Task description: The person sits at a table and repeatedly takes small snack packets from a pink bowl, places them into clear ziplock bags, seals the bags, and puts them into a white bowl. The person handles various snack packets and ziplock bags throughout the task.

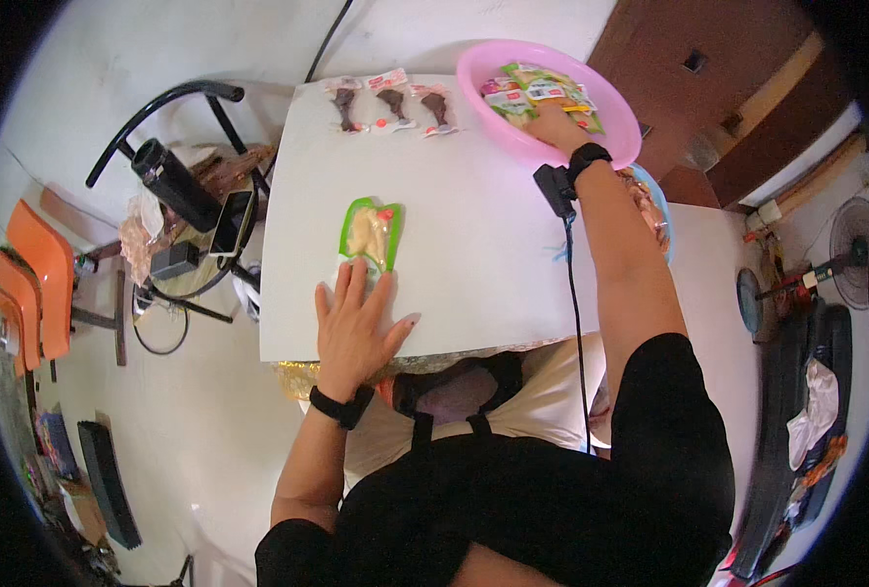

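My left hand lies palm down near the front of a white table, fingers spread. Its fingertips rest on the lower end of a green-edged clear food packet, which holds pale pieces that look like chicken feet and a small red piece. My right hand reaches into a pink plastic basin at the far right corner. It touches the printed food packets heaped there; its fingertips are hidden among them, so any grip is unclear. Three clear packets of dark drumsticks lie in a row at the back.
A blue-rimmed container of packets is partly behind my right forearm. A black cable hangs from my right wrist device. Left of the table, a black-framed chair holds a black bottle and a phone. Orange chairs stand farther left.
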A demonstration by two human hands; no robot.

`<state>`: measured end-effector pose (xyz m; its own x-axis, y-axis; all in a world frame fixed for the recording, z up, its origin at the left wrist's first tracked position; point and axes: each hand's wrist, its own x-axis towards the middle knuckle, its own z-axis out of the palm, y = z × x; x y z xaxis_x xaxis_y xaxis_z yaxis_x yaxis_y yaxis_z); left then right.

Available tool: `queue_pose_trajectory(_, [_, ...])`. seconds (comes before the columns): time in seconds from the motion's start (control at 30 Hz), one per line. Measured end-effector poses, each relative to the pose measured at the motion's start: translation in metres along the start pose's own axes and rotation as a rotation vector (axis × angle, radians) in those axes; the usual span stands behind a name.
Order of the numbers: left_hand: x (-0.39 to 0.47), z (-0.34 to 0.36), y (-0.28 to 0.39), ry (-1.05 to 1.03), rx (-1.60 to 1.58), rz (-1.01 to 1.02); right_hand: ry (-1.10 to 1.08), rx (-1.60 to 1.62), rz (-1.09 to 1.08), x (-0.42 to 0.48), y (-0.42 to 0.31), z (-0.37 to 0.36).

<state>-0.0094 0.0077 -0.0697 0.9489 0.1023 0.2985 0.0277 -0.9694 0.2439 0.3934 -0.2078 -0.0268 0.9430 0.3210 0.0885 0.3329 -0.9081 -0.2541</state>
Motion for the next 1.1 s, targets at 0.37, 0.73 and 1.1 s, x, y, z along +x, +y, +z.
queue_pose_trajectory(0.37, [-0.006,0.004,-0.007,-0.002,-0.073,-0.049,-0.111,-0.066,0.085,-0.004,-0.016,-0.018])
queue_pose_trajectory(0.73, [-0.001,0.003,-0.003,-0.032,-0.048,-0.076,0.044,-0.022,-0.059,0.017,0.012,0.015])
queue_pose_trajectory(1.1, [-0.004,0.002,-0.003,-0.041,-0.037,-0.08,0.045,1.05,0.046,-0.023,-0.014,-0.053])
